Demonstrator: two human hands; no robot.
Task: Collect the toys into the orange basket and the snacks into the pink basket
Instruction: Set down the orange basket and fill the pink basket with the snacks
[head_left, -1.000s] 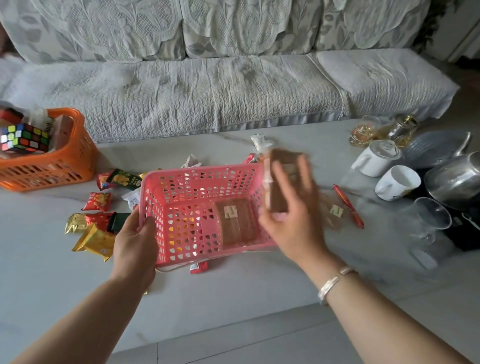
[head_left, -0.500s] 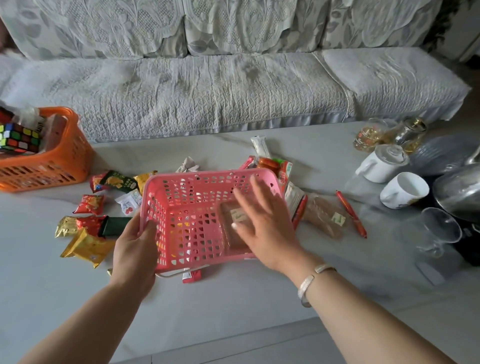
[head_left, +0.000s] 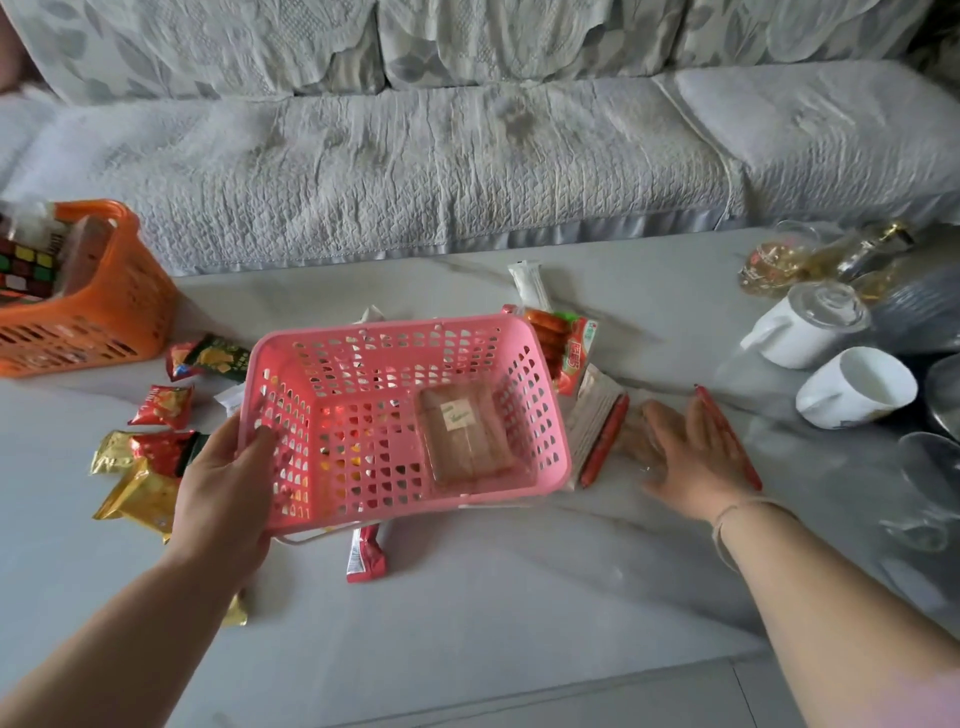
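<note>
Your left hand (head_left: 228, 483) grips the pink basket (head_left: 400, 415) while your flat, open right hand (head_left: 685, 457) could knock the nearby cups (head_left: 852, 395).

On the pale marble counter (head_left: 467, 623), the pink perforated plastic basket (head_left: 363, 353) sits centrally with a clear-wrapped brown cake (head_left: 465, 441) inside, the orange perforated plastic basket (head_left: 104, 322) far left, foil snack packets (head_left: 140, 493) between them, and white ceramic mugs (head_left: 852, 395) far right.
</note>
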